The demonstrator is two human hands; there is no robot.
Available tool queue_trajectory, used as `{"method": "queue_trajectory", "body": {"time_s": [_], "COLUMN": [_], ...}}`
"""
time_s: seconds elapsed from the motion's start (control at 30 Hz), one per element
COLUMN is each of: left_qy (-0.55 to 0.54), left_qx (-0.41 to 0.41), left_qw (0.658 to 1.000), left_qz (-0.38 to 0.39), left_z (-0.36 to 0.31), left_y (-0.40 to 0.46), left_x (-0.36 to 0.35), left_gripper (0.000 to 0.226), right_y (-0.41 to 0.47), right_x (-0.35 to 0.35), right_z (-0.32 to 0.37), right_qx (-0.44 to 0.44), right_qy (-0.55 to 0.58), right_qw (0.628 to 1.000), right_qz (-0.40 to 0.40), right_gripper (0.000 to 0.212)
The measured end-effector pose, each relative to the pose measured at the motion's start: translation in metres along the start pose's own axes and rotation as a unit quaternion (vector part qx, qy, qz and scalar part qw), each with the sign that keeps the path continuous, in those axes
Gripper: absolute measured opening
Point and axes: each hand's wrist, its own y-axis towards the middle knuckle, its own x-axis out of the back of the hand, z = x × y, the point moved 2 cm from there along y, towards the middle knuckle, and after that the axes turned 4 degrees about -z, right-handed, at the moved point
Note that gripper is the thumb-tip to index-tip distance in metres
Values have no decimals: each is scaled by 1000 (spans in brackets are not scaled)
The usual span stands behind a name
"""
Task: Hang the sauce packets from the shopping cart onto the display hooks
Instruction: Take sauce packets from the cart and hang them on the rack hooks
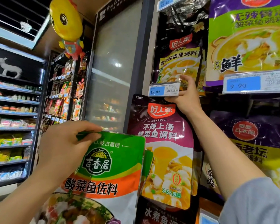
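My left hand (63, 143) pinches the top edge of a green, orange and white sauce packet (107, 172), held up low in front of the display. Raised to the rack, my right hand (184, 96) grips the right end of a price tag holder marked 12.00 (163, 89). Under that tag hangs a purple and yellow sauce packet (166, 151). Above it hangs a dark packet with yellow soup art (179, 62). The hook itself is hidden behind the tag and my fingers. No shopping cart is in view.
More packets hang at the right, one green and purple (249, 38) above a 9.90 tag (255, 82), another purple one (249, 143) below. A glass-door cooler (111, 70) stands left of the rack. Stocked aisle shelves (13, 118) fill the far left. A yellow chick decoration (66, 21) hangs overhead.
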Motion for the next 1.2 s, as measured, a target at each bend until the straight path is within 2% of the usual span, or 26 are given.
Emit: {"method": "queue_trajectory", "body": {"time_s": [0.2,0.4,0.57,0.67,0.73,0.9,1.0,1.2], "left_qy": [4,5,29,38,53,120,129,190], "left_qx": [-1,-10,-79,-70,-56,-72,-61,-77], "left_qw": [1000,1000,996,995,992,971,964,952], "left_qz": [-6,-8,25,53,96,194,225,227], "left_z": [-4,-4,-12,-15,-20,-26,-20,-17], "left_y": [-1,-1,9,19,29,56,69,81], "left_x": [-2,-5,-13,-30,-47,-94,-111,-124], "left_gripper": [42,43,19,36,48,65,69,69], "right_y": [-3,-9,-7,-6,-6,-4,-1,2], "right_x": [-3,-3,-2,0,-1,6,6,1], "right_z": [7,11,10,11,14,6,6,6], "right_qx": [52,84,106,107,119,101,99,104], "right_qy": [-46,-34,-64,-79,-96,-50,-52,-74], "right_qw": [998,996,992,991,988,993,993,992], "right_qz": [-3,-13,-7,-3,3,26,28,7], "right_gripper": [87,86,83,82,82,85,87,86]}}
